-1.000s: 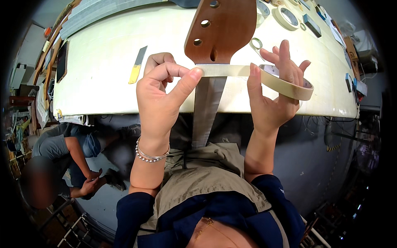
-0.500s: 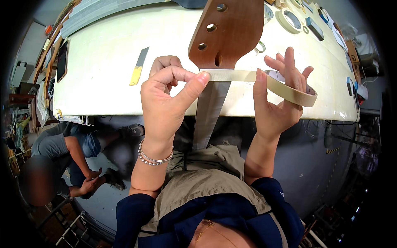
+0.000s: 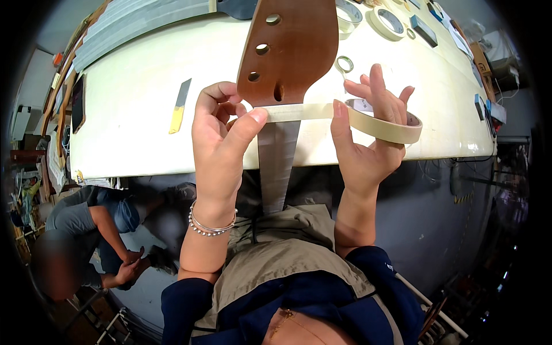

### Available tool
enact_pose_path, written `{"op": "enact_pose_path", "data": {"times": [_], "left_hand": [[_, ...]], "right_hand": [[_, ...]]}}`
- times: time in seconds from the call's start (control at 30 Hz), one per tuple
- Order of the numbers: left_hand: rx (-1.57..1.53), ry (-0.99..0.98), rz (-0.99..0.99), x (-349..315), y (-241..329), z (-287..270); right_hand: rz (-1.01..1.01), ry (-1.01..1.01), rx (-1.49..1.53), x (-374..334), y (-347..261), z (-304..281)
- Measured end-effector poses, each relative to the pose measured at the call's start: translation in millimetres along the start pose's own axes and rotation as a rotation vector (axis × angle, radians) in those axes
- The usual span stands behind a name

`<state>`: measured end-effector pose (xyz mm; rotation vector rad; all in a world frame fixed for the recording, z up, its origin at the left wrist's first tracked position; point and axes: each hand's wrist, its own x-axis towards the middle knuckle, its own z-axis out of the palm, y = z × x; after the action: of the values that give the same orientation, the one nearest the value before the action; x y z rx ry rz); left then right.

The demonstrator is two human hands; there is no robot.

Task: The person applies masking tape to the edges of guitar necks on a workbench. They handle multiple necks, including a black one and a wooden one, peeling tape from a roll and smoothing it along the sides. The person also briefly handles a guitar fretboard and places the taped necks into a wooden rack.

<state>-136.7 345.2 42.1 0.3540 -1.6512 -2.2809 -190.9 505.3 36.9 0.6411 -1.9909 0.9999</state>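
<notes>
Headstock point(image 3: 293, 52): reddish-brown wood with a soft sheen, upper middle of the frame; three round holes run down its left side, a narrow oval recess sits near its base, and its top end leaves the frame.
Neck point(image 3: 278, 164): grey-brown and faintly banded, running from the headstock's base down over the table edge to the person's lap at the centre of the frame.
Tape strip point(image 3: 299, 111): cream, flat and taut, crossing just below the headstock and leading right to the roll.
Tape roll point(image 3: 402, 133): cream, tilted, right of centre, looped around raised fingers.
Left hand point(image 3: 215, 141): thumb pressing the strip's end at the neck's left edge, fingers curled behind; a grip on the tape.
Right hand point(image 3: 366, 160): carrying the roll on its fingers, thumb tip against the strip, other fingertips spread upward.
Wrist: silvery bracelets point(image 3: 213, 227) on the left.
Table point(image 3: 132, 141): pale top; a yellow-handled blade point(image 3: 180, 106) left of the left hand, a dark phone point(image 3: 77, 106) at far left, another roll point(image 3: 377, 26) and a blue-grey block point(image 3: 424, 30) at upper right.
Lap: khaki apron point(image 3: 287, 244), lower middle.
Floor side: a seated person point(image 3: 72, 213) at lower left, hands together.
</notes>
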Motion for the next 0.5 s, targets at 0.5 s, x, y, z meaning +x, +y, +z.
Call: {"op": "enact_pose_path", "data": {"times": [0.5], "left_hand": [[0.426,-0.065,0.410,6.5,-1.6,18.7]], "right_hand": [[0.087,-0.064,0.030,-13.2,1.9,16.2]]}}
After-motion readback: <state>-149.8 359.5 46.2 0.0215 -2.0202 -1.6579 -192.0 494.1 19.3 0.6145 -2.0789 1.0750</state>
